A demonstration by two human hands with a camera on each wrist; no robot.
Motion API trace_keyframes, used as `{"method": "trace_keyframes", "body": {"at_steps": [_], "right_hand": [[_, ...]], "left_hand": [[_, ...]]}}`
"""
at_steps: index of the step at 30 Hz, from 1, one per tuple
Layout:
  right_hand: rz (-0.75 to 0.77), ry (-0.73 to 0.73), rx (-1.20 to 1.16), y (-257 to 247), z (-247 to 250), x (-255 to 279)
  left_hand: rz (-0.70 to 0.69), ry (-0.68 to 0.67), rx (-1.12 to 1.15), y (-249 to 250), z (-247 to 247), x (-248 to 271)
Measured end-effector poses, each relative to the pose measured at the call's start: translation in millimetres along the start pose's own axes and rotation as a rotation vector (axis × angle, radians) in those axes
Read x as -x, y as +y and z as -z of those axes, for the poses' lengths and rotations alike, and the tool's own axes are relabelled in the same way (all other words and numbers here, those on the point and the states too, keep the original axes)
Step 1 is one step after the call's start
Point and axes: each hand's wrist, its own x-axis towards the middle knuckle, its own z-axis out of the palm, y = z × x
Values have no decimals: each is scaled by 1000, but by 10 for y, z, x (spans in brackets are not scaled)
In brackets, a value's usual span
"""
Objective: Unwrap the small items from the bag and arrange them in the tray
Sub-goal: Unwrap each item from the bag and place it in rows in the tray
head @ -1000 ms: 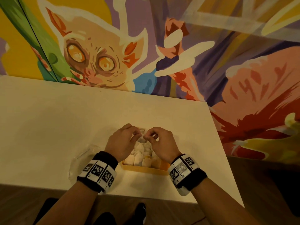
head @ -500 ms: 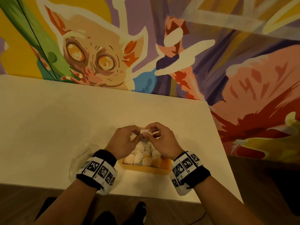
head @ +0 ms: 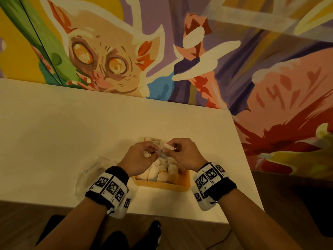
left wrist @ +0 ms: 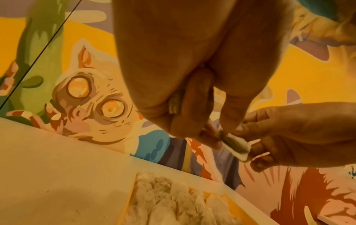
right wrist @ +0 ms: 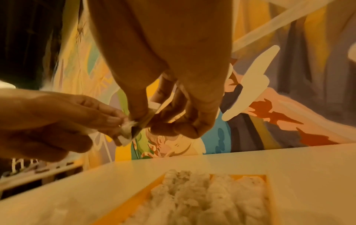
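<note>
A small wrapped item point(head: 165, 149) is held in the air between both hands, above the far half of the yellow tray point(head: 183, 179). One end of its pale wrapper is pinched by the thumb and fingertips of the left hand point(head: 139, 157), and the other end is pinched by the thumb and fingertips of the right hand point(head: 183, 156); the remaining fingers of each hand are curled inward. In the left wrist view a darker core can be seen inside the pale wrapper where it is pulled between the fingertips. In the right wrist view the wrapper looks crumpled and partly twisted at the left-hand end.

The tray is set on the white table point(head: 72, 134), close to its near edge and toward its right side. Rows of pale, lumpy pieces point(head: 158, 173) are packed inside it, touching one another, and a strip of bare yellow floor is left along the tray's right side. Whether those pieces are wrapped cannot be told.

A clear plastic bag point(head: 90, 170) lies flat on the table just left of the tray, near the near edge and partly hidden by the left wrist. A painted mural point(head: 115, 56) is seen on the wall behind the table's far edge.
</note>
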Motion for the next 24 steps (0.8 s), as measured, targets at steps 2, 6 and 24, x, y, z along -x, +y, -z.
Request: {"method": "trace_keyframes", "body": {"at_steps": [2,6,24], "right_hand": [[-15,-5,142,81,87,-30],[-82,-76,439,301,209,-13],[-189,-407,1116,657,-11,3]], "left_hand": [[67,25,26,-53,-5,5],[130,6,29,-126,-1,29],[172,-28,25,-91,48,54]]}}
